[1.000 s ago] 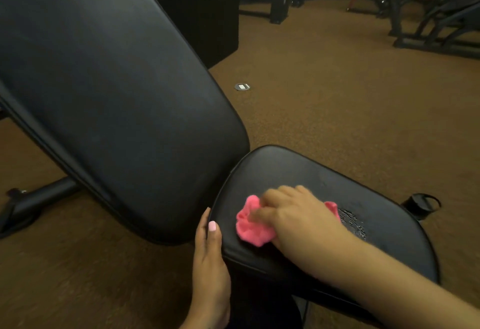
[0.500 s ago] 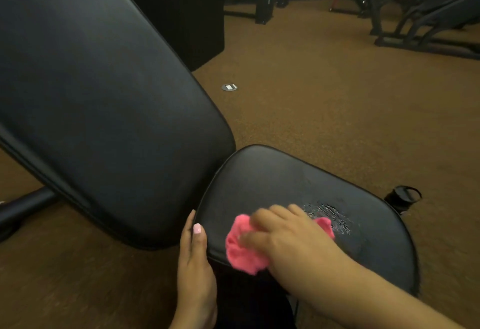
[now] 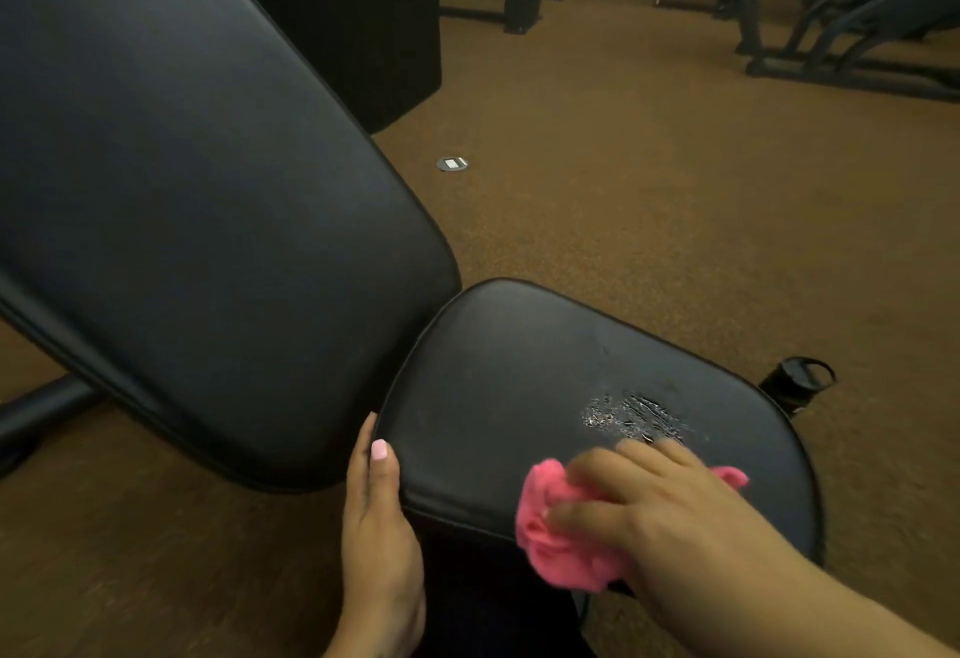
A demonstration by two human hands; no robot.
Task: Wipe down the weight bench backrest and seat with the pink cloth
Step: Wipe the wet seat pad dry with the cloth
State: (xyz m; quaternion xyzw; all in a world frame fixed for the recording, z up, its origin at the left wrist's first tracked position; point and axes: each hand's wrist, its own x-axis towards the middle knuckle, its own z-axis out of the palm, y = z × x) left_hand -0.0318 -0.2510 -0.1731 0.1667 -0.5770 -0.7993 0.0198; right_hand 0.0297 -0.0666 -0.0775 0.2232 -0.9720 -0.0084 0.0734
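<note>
The black padded seat (image 3: 545,371) of the weight bench lies low in the middle, with a patch of wet droplets (image 3: 634,410) on it. The tilted black backrest (image 3: 182,179) fills the upper left. My right hand (image 3: 654,517) presses the crumpled pink cloth (image 3: 550,533) onto the seat's near edge, with the fingers spread over it. My left hand (image 3: 379,527) rests with straight fingers against the seat's left side edge, near the gap below the backrest.
Brown carpet floor (image 3: 649,200) surrounds the bench. A black bottle top (image 3: 800,377) stands by the seat's right side. A round floor plate (image 3: 453,164) lies beyond. Dark gym machines (image 3: 841,8) stand at the back right, and a bench leg (image 3: 41,408) runs at the left.
My right hand has slid the pink cloth to the right along the seat's near edge, uncovering more of the wet patch. My left hand stays at the seat's side.
</note>
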